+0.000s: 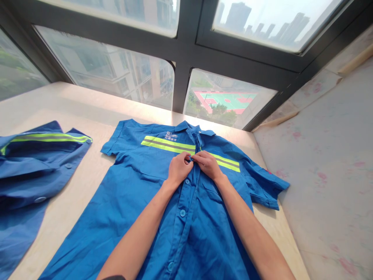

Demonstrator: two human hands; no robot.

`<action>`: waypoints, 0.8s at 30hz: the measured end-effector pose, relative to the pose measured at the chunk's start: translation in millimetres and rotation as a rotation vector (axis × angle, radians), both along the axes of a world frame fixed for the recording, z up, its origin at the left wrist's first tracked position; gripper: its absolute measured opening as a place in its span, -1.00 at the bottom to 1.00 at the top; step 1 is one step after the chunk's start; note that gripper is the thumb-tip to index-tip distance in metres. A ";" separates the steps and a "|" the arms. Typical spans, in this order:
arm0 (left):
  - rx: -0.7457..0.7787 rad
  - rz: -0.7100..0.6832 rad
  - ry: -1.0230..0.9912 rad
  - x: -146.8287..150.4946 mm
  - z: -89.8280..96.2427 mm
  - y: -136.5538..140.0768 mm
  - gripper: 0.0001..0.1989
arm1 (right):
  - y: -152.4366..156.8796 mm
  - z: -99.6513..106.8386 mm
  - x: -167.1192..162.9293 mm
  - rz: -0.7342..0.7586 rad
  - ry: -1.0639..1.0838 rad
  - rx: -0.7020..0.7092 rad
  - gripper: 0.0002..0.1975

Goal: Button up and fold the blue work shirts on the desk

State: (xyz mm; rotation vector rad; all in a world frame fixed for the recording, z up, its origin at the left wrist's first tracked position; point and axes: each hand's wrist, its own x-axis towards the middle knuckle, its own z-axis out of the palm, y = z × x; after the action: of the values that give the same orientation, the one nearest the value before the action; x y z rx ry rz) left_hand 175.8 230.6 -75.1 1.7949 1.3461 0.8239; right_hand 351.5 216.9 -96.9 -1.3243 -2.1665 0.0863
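A blue short-sleeved work shirt (140, 167) with yellow-green reflective stripes lies spread face up, its collar toward the window. My left hand (180, 166) and my right hand (207, 165) meet at the chest, both pinching the front placket at stripe height. The fingertips cover whatever part of the placket is between them, so I cannot see whether a button is there. Below my hands, the placket edges lie side by side, with a button (182, 213) and others showing along the left one. White lettering (171, 135) sits above the left stripe.
A second blue garment (26, 175) with a reflective stripe lies at the left on the pale wooden surface (84, 194). Dark window frames (186, 58) rise behind the shirt. A floral-patterned wall (326, 171) borders the right side, close to the shirt's sleeve.
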 end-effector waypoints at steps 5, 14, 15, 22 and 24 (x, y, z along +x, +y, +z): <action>-0.018 0.077 -0.057 4.8 -2.3 -3.0 -0.76 | 0.7 -0.5 0.7 0.013 0.024 0.006 -0.71; -0.068 0.126 -0.110 8.2 -4.7 -5.6 -0.78 | 3.3 -7.4 4.0 -0.006 0.092 -0.068 -0.69; -0.073 0.128 -0.118 8.1 -4.2 -5.7 -0.79 | 3.7 -8.0 4.2 -0.008 0.103 -0.074 -0.70; -0.069 0.127 -0.156 7.2 -2.5 -5.9 -0.84 | 4.0 -6.5 3.2 0.031 0.179 -0.056 -0.70; -0.063 0.132 -0.161 6.9 -2.5 -5.8 -0.85 | 3.2 -4.1 2.7 0.040 0.194 -0.065 -0.71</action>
State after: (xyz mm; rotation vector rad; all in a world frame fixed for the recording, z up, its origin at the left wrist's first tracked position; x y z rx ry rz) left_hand 182.7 224.9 -77.6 1.5696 1.3799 0.9646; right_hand 354.1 220.1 -101.0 -1.2533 -2.0411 0.2916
